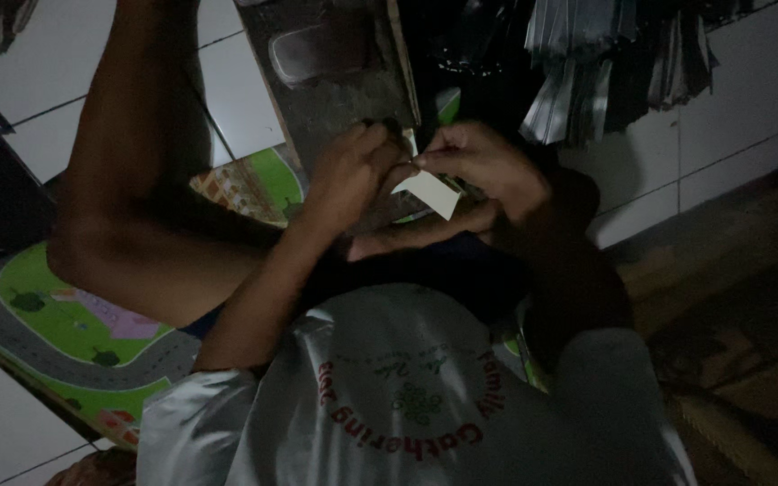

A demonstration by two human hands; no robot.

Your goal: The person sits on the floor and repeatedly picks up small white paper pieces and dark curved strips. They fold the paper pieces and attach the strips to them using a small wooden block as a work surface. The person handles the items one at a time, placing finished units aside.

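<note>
At frame centre: left hand [353,175] and right hand [474,166] fingers pinch small white card [431,193] at its 11 o'clock corner. Likely light, bendable; edges safest to grip.

The small card [431,193] is plain white. The play mat [74,324] shows green grass, a grey road and pink patches, and the shirt [407,405] is pale grey with red lettering. White floor tiles [11,414] carry dark grout lines.
</note>
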